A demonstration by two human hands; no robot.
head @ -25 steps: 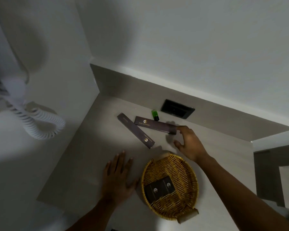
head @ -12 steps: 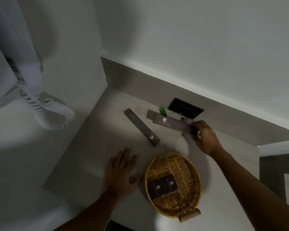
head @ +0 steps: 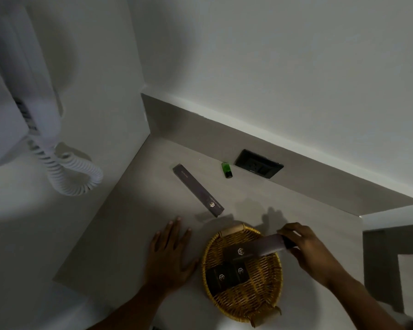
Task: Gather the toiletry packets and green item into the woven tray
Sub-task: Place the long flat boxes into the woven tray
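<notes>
Two small dark packets already lie in the woven tray, and the right hand pinches one end of a long packet, angled low over the tray, seemingly to lay it inside. Beside the tray, the left hand rests flat with fingers spread on the bench, holding nothing, probably as a brace. Farther back, another long packet and the green item lie apart, not yet gathered.

dim light; white walls meet a grey desk, a black socket and a white wall phone with coiled cord.
</notes>
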